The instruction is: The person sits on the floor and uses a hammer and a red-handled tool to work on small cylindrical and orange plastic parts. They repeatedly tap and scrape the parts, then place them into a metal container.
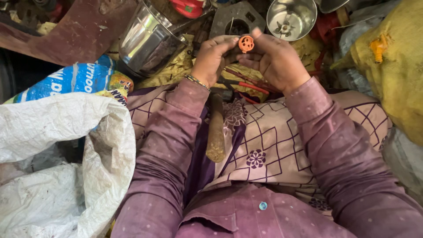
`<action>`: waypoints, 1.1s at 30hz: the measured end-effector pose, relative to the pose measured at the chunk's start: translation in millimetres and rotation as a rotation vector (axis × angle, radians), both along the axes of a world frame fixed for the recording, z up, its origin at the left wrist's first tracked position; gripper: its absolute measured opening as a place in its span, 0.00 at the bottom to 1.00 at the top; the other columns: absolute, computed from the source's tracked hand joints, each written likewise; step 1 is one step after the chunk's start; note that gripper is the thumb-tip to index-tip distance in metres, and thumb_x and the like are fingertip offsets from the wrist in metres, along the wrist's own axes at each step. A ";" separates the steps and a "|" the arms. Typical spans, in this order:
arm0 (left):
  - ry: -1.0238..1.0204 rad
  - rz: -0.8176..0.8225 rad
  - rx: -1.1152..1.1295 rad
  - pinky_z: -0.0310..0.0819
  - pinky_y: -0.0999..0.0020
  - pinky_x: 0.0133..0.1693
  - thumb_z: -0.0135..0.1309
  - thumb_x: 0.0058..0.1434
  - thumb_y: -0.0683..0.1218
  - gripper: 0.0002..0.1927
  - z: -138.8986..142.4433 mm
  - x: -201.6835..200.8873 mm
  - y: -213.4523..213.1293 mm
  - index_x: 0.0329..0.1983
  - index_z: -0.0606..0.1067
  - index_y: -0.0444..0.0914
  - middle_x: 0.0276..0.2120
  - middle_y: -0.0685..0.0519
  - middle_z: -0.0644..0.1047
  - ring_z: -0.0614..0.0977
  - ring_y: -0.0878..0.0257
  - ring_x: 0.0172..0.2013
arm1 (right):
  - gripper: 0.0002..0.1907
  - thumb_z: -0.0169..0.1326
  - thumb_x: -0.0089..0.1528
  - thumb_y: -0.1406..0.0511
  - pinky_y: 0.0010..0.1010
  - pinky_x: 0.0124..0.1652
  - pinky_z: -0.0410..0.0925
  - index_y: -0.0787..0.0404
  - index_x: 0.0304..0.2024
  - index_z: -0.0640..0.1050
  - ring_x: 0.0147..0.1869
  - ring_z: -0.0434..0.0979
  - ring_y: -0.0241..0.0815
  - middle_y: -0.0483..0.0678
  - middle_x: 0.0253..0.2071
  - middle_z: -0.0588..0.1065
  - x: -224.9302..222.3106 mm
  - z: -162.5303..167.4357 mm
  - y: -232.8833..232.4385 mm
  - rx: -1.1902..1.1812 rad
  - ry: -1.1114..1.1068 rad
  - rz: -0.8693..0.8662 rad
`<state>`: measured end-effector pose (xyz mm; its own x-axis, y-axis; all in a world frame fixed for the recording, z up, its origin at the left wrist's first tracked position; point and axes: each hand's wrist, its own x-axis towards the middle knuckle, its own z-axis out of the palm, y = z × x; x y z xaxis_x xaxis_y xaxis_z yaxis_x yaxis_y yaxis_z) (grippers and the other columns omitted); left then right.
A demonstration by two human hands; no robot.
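Both hands meet at twelve o'clock above the lap, the left hand [214, 57] and right hand [275, 59] pinching a small orange toothed coupler [246, 43] between their fingertips, steel jar [147, 42] at ten o'clock.

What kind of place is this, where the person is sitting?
Probably a small repair or scrap workshop for kitchen mixers. Steel mixer jars lie among loose parts, pliers and a wooden tool handle rest on the lap, and both hands hold a small orange part.
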<state>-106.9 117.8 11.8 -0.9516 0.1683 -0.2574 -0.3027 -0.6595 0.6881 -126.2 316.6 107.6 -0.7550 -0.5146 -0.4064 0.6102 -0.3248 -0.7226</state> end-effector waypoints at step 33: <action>0.001 -0.092 -0.036 0.79 0.67 0.41 0.60 0.67 0.43 0.11 25.8 5.2 1.7 0.48 0.79 0.31 0.40 0.48 0.83 0.84 0.62 0.40 | 0.29 0.41 0.72 0.43 0.25 0.24 0.51 0.58 0.51 0.79 0.20 0.52 0.32 0.38 0.18 0.56 -3.3 -2.8 8.0 0.088 0.006 0.009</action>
